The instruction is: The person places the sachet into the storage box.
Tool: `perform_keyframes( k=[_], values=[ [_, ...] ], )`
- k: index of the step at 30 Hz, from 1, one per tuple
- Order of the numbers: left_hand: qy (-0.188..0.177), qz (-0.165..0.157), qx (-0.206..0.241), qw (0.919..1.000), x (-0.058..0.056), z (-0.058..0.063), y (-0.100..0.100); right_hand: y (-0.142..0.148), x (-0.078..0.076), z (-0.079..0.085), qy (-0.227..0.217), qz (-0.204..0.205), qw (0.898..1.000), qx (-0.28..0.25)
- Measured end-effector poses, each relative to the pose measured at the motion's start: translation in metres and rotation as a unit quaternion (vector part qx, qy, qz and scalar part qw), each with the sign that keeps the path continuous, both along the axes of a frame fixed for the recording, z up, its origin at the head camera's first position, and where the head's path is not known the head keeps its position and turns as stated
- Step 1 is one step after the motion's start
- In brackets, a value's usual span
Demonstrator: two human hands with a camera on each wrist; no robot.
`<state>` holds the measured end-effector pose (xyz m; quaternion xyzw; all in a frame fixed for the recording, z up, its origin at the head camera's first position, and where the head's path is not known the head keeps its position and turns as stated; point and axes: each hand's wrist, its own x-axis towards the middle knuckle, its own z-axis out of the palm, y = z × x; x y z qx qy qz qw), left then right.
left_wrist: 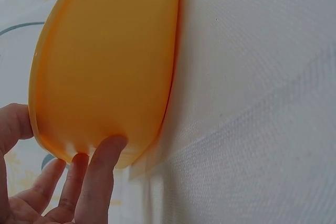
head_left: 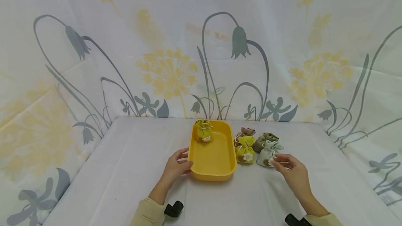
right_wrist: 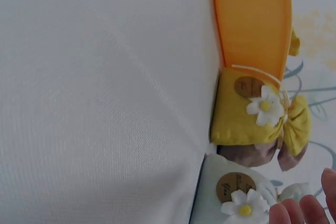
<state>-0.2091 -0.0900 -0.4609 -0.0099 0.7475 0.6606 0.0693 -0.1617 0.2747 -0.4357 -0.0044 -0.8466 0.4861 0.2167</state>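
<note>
hands (head_left: 175, 166) (head_left: 293, 174) at smooth tray (head_left: 212, 158), pouch (head_left: 265, 155) (cloth)

The tray (head_left: 211, 157) looks like smooth, slightly glossy plastic, the pouches (head_left: 244, 149) matt cloth, the table cover (right_wrist: 105, 103) finely textured fabric.

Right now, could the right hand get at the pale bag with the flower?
Most likely yes: the right hand is close beside the pale bag, near its white flower, with nothing standing between. Whether they touch is unclear.
</note>
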Motion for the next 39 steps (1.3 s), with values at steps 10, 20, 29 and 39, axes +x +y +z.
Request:
perform_keyframes(
  k=[10,20,29,39],
  values=[
    [0.002,-0.001,0.0,1.0,0.001,0.001,0.001,0.011,-0.014,-0.002,0.004,-0.043,0.999,0.025],
    [-0.003,0.0,0.005,1.0,0.0,-0.001,0.002,0.022,-0.028,0.001,-0.01,-0.077,0.997,0.032],
    [0.001,-0.001,0.006,1.0,0.001,0.001,0.001,0.032,-0.039,0.002,-0.044,-0.055,0.997,0.04],
    [0.004,-0.003,0.009,0.9999,0.004,0.005,0.0,0.035,-0.049,0.005,-0.109,0.013,0.993,0.041]
  ],
)
